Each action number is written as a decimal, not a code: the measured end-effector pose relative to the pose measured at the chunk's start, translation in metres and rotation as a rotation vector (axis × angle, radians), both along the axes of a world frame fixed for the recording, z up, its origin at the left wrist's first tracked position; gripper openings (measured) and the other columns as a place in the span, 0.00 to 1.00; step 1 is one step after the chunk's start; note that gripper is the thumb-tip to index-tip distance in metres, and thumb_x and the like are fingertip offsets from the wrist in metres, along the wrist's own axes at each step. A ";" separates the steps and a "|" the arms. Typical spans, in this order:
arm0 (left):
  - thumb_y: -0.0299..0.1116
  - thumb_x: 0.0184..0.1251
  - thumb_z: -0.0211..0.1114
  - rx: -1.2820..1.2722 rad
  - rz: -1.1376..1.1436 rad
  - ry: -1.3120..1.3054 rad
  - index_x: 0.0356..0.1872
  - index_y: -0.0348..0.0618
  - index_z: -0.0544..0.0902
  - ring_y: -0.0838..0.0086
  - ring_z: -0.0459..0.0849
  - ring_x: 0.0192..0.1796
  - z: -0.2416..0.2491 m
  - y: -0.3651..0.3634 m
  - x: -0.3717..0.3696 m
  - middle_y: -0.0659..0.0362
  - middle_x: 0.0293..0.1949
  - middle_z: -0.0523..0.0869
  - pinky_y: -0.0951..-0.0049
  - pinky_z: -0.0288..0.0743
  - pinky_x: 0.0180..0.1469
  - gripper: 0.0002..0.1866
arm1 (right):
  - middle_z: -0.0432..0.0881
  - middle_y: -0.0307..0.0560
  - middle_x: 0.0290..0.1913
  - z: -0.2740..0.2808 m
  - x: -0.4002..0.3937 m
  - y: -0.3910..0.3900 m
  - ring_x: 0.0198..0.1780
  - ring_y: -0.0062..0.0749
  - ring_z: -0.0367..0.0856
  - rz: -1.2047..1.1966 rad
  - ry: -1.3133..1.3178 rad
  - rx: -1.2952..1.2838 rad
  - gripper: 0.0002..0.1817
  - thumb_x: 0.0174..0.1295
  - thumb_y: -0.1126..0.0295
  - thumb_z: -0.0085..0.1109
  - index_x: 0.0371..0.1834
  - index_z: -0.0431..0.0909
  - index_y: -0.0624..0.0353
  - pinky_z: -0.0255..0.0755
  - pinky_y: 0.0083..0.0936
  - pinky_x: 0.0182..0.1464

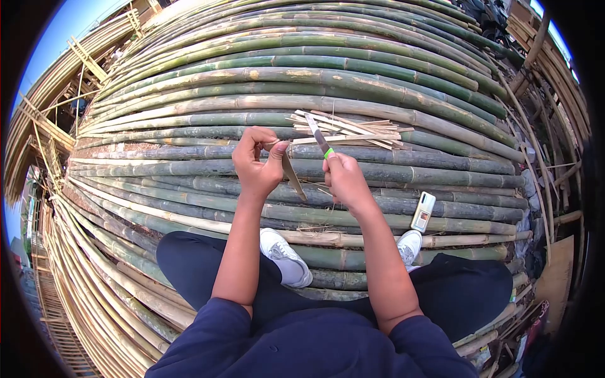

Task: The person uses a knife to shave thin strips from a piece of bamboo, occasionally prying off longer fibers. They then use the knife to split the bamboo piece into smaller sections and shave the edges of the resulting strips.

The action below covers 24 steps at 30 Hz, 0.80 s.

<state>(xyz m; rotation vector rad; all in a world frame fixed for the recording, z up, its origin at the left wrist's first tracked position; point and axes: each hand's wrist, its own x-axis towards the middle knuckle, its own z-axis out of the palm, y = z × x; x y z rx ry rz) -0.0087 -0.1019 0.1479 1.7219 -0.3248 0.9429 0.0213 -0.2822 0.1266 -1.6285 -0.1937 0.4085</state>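
Note:
My left hand (259, 160) pinches one end of a thin bamboo strip (293, 178), which hangs down to the right between my hands. A knife (317, 133) with a green band at its handle is in the closed fingers of my right hand (346, 181). Its blade points up and away from me, apart from the strip. Just beyond the blade, a small pile of split bamboo sticks (359, 134) lies across the poles.
Long bamboo poles (353, 79) lie side by side under and around me. A phone (423, 211) rests on them by my right shoe (409, 246). Stacked bamboo strips (120, 296) run along the left, and a wooden board (559, 283) stands at the right.

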 end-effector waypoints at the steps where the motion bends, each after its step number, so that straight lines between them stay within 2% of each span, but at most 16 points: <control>1: 0.24 0.60 0.67 0.008 0.007 0.001 0.34 0.38 0.71 0.81 0.73 0.35 -0.001 0.001 0.000 0.58 0.35 0.76 0.82 0.70 0.39 0.11 | 0.67 0.38 0.16 -0.001 -0.001 0.000 0.20 0.22 0.66 0.000 -0.003 0.000 0.19 0.70 0.60 0.39 0.26 0.70 0.61 0.62 0.29 0.27; 3: 0.24 0.60 0.67 0.020 0.007 0.052 0.34 0.38 0.71 0.80 0.73 0.35 -0.006 0.001 -0.002 0.58 0.35 0.76 0.81 0.70 0.39 0.11 | 0.60 0.29 0.15 -0.002 -0.005 0.003 0.13 0.13 0.52 0.037 0.085 0.090 0.15 0.72 0.58 0.38 0.30 0.65 0.54 0.49 0.19 0.13; 6: 0.24 0.60 0.68 0.059 0.013 0.098 0.33 0.39 0.71 0.80 0.73 0.35 -0.013 0.002 -0.001 0.58 0.34 0.76 0.80 0.70 0.39 0.11 | 0.61 0.29 0.15 0.003 -0.017 0.010 0.13 0.13 0.54 0.071 0.135 0.050 0.16 0.71 0.58 0.38 0.29 0.66 0.55 0.50 0.20 0.12; 8: 0.24 0.60 0.68 0.087 0.018 0.093 0.32 0.39 0.71 0.80 0.73 0.34 -0.015 0.003 -0.002 0.58 0.33 0.76 0.80 0.71 0.39 0.11 | 0.61 0.29 0.14 -0.005 -0.020 0.019 0.13 0.14 0.54 0.072 0.073 0.026 0.16 0.71 0.57 0.38 0.29 0.67 0.55 0.51 0.20 0.12; 10: 0.24 0.60 0.68 0.017 -0.017 0.004 0.32 0.39 0.70 0.79 0.74 0.33 -0.012 0.003 -0.001 0.57 0.33 0.76 0.80 0.71 0.38 0.12 | 0.72 0.46 0.18 0.000 -0.025 0.022 0.22 0.31 0.71 0.096 0.030 -0.086 0.21 0.70 0.59 0.39 0.25 0.72 0.64 0.65 0.34 0.30; 12: 0.24 0.60 0.67 0.014 -0.008 -0.021 0.32 0.39 0.70 0.79 0.73 0.33 -0.004 0.005 -0.004 0.57 0.33 0.76 0.80 0.71 0.38 0.12 | 0.70 0.45 0.17 0.001 -0.023 0.019 0.21 0.30 0.70 0.099 0.028 -0.071 0.22 0.70 0.59 0.39 0.25 0.72 0.64 0.65 0.33 0.30; 14: 0.23 0.60 0.67 0.009 0.004 -0.043 0.33 0.39 0.69 0.79 0.73 0.33 0.007 0.005 -0.009 0.57 0.33 0.76 0.80 0.71 0.38 0.12 | 0.61 0.29 0.15 -0.002 -0.017 0.013 0.13 0.14 0.53 0.076 0.121 0.018 0.16 0.71 0.57 0.38 0.29 0.67 0.55 0.51 0.20 0.13; 15: 0.23 0.59 0.68 -0.036 0.001 -0.076 0.32 0.38 0.70 0.80 0.73 0.33 0.012 0.004 -0.010 0.57 0.32 0.77 0.81 0.71 0.37 0.12 | 0.61 0.29 0.15 -0.001 -0.014 0.011 0.13 0.13 0.51 0.061 0.138 0.044 0.16 0.71 0.58 0.38 0.29 0.66 0.54 0.48 0.19 0.13; 18: 0.23 0.58 0.69 -0.057 0.004 -0.110 0.31 0.38 0.71 0.80 0.73 0.32 0.012 0.005 -0.010 0.57 0.32 0.77 0.82 0.70 0.36 0.12 | 0.60 0.28 0.15 0.008 -0.012 0.002 0.13 0.12 0.50 0.047 0.223 0.094 0.15 0.71 0.58 0.39 0.29 0.65 0.54 0.45 0.18 0.13; 20: 0.23 0.61 0.67 0.068 0.044 -0.025 0.32 0.39 0.69 0.79 0.74 0.33 -0.002 0.010 -0.006 0.57 0.33 0.76 0.80 0.71 0.38 0.12 | 0.59 0.28 0.15 0.004 -0.010 0.004 0.13 0.11 0.50 0.041 0.239 0.115 0.15 0.71 0.58 0.39 0.29 0.65 0.54 0.43 0.17 0.13; 22: 0.23 0.61 0.66 0.085 -0.007 -0.022 0.33 0.40 0.69 0.79 0.74 0.33 -0.016 0.011 -0.001 0.57 0.33 0.76 0.80 0.71 0.38 0.12 | 0.65 0.34 0.15 0.001 -0.009 0.005 0.14 0.20 0.62 0.041 0.213 0.044 0.19 0.70 0.58 0.39 0.26 0.69 0.59 0.58 0.26 0.15; 23: 0.24 0.62 0.65 0.102 -0.059 -0.021 0.33 0.40 0.68 0.79 0.74 0.33 -0.022 0.011 0.002 0.57 0.33 0.76 0.79 0.71 0.38 0.11 | 0.65 0.34 0.15 -0.001 -0.010 0.007 0.14 0.20 0.62 0.039 0.214 0.044 0.19 0.70 0.58 0.39 0.26 0.69 0.59 0.58 0.26 0.15; 24: 0.24 0.62 0.65 0.102 -0.061 -0.019 0.33 0.40 0.68 0.79 0.74 0.33 -0.023 0.007 0.003 0.57 0.33 0.76 0.79 0.71 0.38 0.11 | 0.62 0.31 0.15 -0.002 -0.012 0.009 0.13 0.16 0.56 0.056 0.216 0.061 0.18 0.70 0.57 0.39 0.28 0.67 0.57 0.52 0.22 0.14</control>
